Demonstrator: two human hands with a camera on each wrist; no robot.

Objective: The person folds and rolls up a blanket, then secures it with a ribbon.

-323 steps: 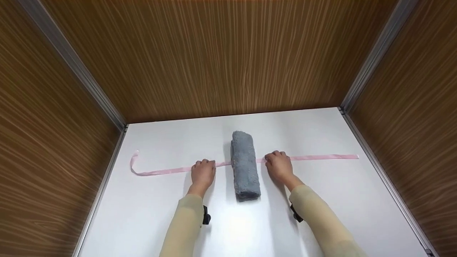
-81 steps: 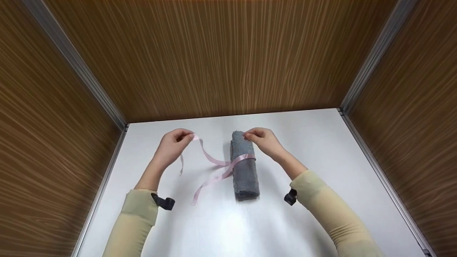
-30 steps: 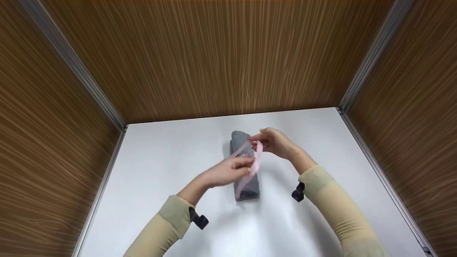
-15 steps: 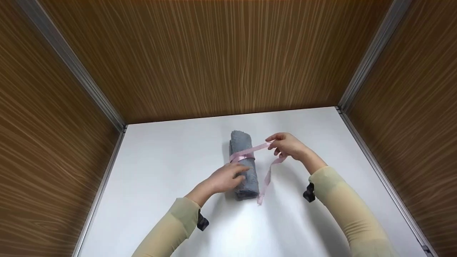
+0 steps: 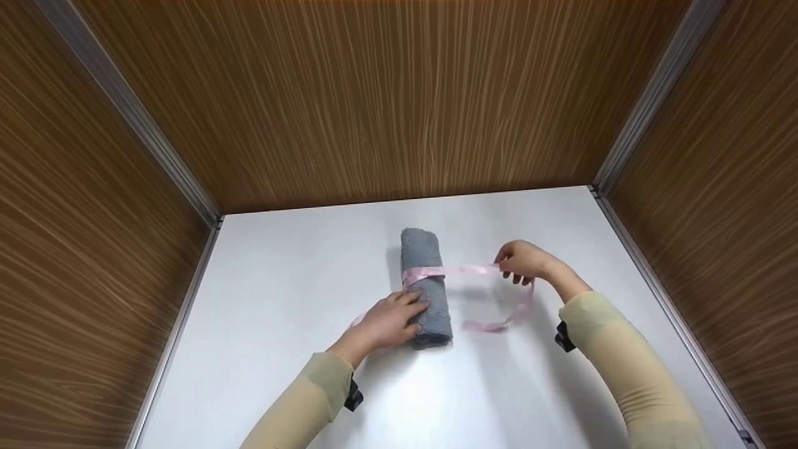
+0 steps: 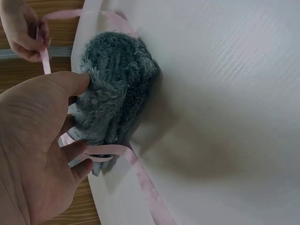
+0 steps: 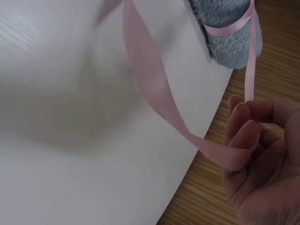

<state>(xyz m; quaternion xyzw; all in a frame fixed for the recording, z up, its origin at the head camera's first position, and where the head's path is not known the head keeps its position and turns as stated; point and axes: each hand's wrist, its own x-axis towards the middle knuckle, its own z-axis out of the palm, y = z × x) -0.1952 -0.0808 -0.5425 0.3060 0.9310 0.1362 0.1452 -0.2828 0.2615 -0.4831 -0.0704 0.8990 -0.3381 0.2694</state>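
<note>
One pink ribbon (image 5: 425, 272) crosses over the gray towel roll (image 5: 436, 312) on the desk (image 5: 280, 262), pinched by the right hand (image 5: 523, 259), likely for tension, while the left hand (image 5: 388, 321), fingers loosely spread, rests against the roll, apparently steadying it, though some fingertips are hidden.

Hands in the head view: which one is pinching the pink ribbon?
The right hand, held out beside the grey roll with the pink ribbon stretched from the roll to its pinch. The left hand instead rests spread on the roll.
</note>
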